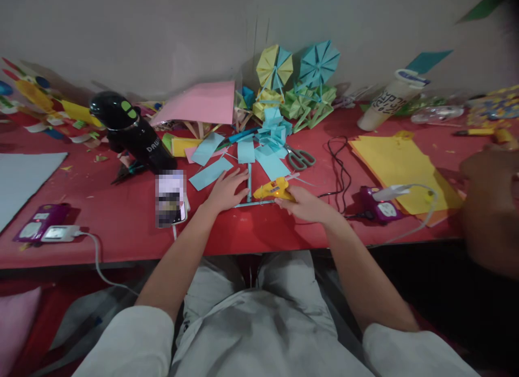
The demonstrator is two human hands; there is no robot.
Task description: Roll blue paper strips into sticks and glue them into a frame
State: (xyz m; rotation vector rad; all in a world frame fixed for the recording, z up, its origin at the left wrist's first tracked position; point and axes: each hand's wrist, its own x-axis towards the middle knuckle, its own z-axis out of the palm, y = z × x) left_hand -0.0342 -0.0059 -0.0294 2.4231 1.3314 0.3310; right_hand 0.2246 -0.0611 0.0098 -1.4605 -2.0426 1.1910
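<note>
A yellow hot glue gun (267, 190) is gripped in my right hand (304, 204), its nozzle pointing left. Thin light-blue rolled paper sticks lie below it in an upside-down T: an upright stick (249, 177) meets a crosswise stick (259, 203). My left hand (227, 191) rests on the table with its fingers stretched out, the tips at the upright stick. The nozzle is close to the right side of that stick; whether it touches cannot be made out. Light-blue paper strips (213, 173) are spread just behind my hands, with grey-handled scissors (301, 158) to their right.
A black bottle (140, 133) and a phone (170, 198) stand left on the red table (227, 236). Purple power sockets (379, 204), a black cord (338, 163) and yellow paper (405, 171) lie right. Folded paper umbrellas (319, 63) stand behind. Another person's arm (488, 215) reaches in at right.
</note>
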